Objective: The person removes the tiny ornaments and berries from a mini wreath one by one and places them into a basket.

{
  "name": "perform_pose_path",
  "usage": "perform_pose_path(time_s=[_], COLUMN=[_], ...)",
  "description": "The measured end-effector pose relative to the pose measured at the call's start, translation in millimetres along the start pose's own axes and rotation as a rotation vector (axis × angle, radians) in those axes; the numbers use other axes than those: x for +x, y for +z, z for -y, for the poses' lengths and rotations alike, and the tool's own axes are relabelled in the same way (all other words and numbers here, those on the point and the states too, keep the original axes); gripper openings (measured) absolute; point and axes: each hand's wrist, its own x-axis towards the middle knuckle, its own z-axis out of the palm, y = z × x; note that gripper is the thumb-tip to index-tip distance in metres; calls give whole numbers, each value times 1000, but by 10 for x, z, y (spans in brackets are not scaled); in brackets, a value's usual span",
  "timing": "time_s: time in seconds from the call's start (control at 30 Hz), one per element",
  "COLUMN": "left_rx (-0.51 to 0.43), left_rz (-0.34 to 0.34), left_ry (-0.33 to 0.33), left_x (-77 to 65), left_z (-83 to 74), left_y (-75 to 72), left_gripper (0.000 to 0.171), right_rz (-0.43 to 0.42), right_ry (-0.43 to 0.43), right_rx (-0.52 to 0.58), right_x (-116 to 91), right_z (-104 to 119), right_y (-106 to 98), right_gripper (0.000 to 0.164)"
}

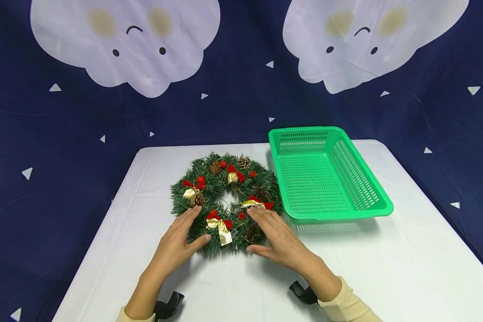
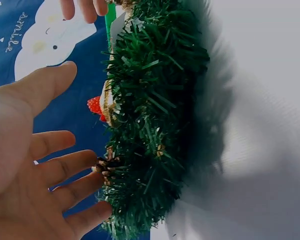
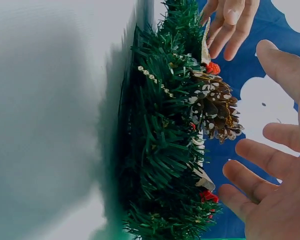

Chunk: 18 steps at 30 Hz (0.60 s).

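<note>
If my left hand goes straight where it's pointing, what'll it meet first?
Likely the nearest pine cone on the wreath, just ahead of your left hand; whether they touch is hard to tell.

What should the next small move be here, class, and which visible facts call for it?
Probably the left hand and right hand should curl their fingers around the near part of the wreath: both hands are already beside it, one at either side, with fingers extended, and neither grips it yet.

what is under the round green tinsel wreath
A white fabric tablecloth shows around the wreath and through its centre hole; anything directly beneath its body is covered and cannot be seen.
</note>
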Motion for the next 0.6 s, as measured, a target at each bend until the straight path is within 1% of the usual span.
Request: perform_pose_path(time_s=[0.2,0.37,0.6], left_rx=[-20,-9,15], left_rz=[35,48,69], left_ry=[-25,-25,-57], left_x=[-4,20,45], left_z=[31,58,53], left_y=[56,95,131], left_gripper=[79,81,86], right_rz=[10,23,29], right_ry=[9,33,58], right_rx=[10,6,0], right_x=[-5,-11,-26], right_z=[-2,-2,-6], right_y=[21,25,36], right_gripper=[87,86,86])
